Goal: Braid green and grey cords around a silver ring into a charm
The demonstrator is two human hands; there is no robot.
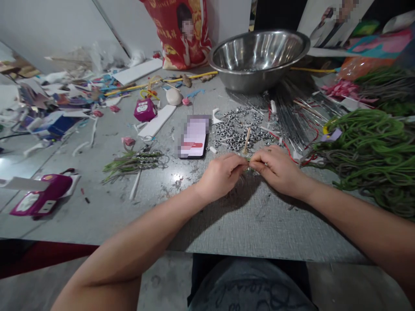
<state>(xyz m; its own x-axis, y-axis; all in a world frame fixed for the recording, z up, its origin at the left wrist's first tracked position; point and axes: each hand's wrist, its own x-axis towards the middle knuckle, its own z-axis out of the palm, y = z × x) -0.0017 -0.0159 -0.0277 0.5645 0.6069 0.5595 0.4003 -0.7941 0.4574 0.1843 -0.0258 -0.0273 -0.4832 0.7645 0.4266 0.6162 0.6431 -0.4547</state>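
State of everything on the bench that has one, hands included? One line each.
Left hand: fingers pinched on small green piece
Right hand: fingers pinched at same piece
Phone: lying flat, screen lit
Steel bowl: upright, open, small bits inside
Metal beads: loose, spread out
Green-and-grey cords: heaped, tangled
Red bag: standing; top out of frame

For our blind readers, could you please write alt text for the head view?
A person's left hand and right hand, close together over a gray table, pinch a mostly hidden item. Beyond lie a smartphone and shiny metal rings, with a steel bowl behind and green-and-gray cords at right.
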